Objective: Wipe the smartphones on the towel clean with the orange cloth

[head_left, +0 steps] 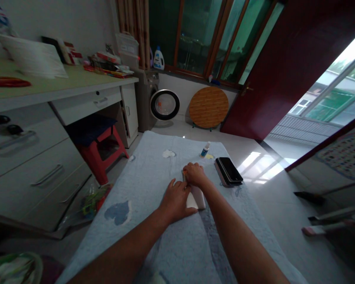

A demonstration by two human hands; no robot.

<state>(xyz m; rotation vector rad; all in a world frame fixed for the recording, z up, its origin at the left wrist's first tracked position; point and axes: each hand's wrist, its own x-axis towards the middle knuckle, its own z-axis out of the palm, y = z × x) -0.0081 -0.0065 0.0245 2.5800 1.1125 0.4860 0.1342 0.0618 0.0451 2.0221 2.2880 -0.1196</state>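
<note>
On the light blue blanket lies a white slab-shaped thing (197, 198), partly covered by my hands; its exact kind is unclear. My left hand (174, 200) grips its left side, the thumb at the near end and the fingers reaching toward the far end. Past those fingers, my right hand (195, 173) is closed in a pinch at the slab's far end. A small orange bit shows at its fingertips, too hidden to name. Beyond the hands stands a small white spray bottle (205, 150) with a blue label. To their right lies a black phone (230, 170) on a dark flat item.
The patterned blanket (118, 244) covers the surface before me. A desk with drawers (47, 173) and a red stool (112, 152) are at left. Further back are a washing machine with its round door (165, 104) open, a round wooden tabletop (209, 107) and a dark red door (272, 71).
</note>
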